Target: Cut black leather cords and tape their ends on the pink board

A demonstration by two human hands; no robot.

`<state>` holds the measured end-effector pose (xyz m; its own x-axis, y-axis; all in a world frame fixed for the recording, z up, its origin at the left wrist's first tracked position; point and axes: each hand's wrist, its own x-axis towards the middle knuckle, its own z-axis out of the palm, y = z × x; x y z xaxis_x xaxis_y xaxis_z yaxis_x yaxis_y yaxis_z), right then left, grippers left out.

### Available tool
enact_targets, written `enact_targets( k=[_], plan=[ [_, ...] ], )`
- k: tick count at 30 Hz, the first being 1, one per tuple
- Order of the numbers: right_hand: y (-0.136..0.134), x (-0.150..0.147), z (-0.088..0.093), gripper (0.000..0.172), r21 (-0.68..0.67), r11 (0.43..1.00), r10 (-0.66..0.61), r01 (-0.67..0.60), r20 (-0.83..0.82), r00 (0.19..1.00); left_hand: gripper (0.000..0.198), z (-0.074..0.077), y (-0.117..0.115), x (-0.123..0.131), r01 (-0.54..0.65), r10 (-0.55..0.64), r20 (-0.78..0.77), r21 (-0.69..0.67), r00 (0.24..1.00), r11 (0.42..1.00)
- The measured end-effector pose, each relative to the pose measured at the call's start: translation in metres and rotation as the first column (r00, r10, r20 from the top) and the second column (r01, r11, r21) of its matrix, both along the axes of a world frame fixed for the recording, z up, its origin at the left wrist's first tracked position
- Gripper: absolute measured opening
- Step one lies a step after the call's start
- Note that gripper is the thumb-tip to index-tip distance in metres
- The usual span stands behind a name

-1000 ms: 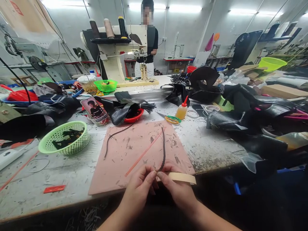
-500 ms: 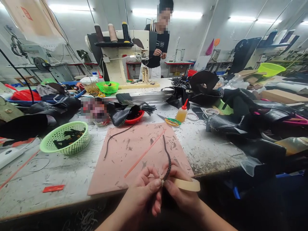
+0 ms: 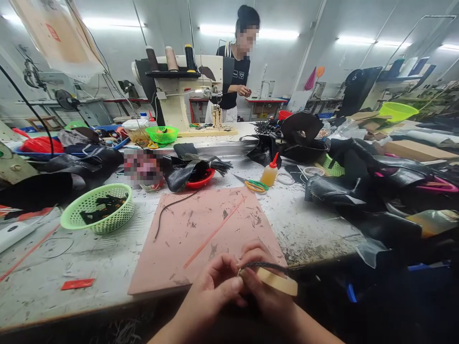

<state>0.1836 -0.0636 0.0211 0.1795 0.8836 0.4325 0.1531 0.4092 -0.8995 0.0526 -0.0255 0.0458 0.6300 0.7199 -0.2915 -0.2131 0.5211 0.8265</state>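
A dark braided cord (image 3: 267, 264) runs rightward from between my hands, over the front edge of a pink board. My right hand (image 3: 263, 286) is closed on the cord, with a roll of masking tape (image 3: 277, 281) held against its fingers. Thumb and forefinger of my left hand (image 3: 217, 284) pinch at the cord's end, where a small pale bit shows at the fingertips. The fingers hide most of that end. Beneath and beyond my hands lies the pink board (image 3: 172, 267), bearing a thin dark cord (image 3: 159, 216) and an orange strip (image 3: 211, 236).
Scissors (image 3: 256, 185) and a glue bottle (image 3: 269, 173) stand behind the board. To the left is a green basket (image 3: 118, 217) of black pieces. Black leather pieces (image 3: 344, 191) are heaped at right. A sewing machine (image 3: 175, 102) and a person (image 3: 233, 81) are beyond.
The braided cord has swung from pointing away over the board to lying rightward across the tape roll. My hands have turned slightly and stay together. The person behind has shifted their hands.
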Motion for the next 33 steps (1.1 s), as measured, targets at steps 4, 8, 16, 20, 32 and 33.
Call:
enact_targets(
  k=[4, 8, 16, 20, 32, 33],
  plan=[
    [0.003, 0.000, 0.002, 0.008, 0.061, 0.998, -0.024, 0.023, 0.017, 1.000, 0.024, -0.001, 0.003, -0.003, -0.021, 0.034, -0.114, 0.116, 0.993, 0.993],
    [0.005, 0.004, 0.004, 0.007, -0.003, 0.995, 0.098, -0.098, -0.018, 0.995, 0.028, -0.005, 0.003, -0.003, -0.047, 0.046, -0.040, -0.032, 0.998, 0.998],
    [0.004, 0.009, 0.003, 0.014, -0.089, 0.961, 0.254, -0.260, -0.082, 0.964, 0.032, -0.006, 0.003, 0.000, 0.033, -0.024, 0.053, -0.192, 0.998, 0.981],
    [0.003, 0.010, 0.005, 0.011, -0.040, 0.966, 0.254, -0.255, -0.030, 0.967, 0.034, -0.009, 0.003, 0.000, 0.089, -0.080, 0.056, -0.186, 0.995, 0.979],
    [0.009, 0.027, 0.001, 0.014, 0.116, 0.983, 0.050, -0.143, 0.579, 0.814, 0.024, -0.007, 0.010, -0.008, 0.143, -0.001, -0.403, 0.322, 0.915, 0.936],
    [0.013, 0.036, -0.003, 0.015, 0.132, 0.981, 0.025, -0.140, 0.635, 0.772, 0.024, -0.011, 0.012, -0.008, 0.136, -0.014, -0.400, 0.280, 0.917, 0.950]
  ],
)
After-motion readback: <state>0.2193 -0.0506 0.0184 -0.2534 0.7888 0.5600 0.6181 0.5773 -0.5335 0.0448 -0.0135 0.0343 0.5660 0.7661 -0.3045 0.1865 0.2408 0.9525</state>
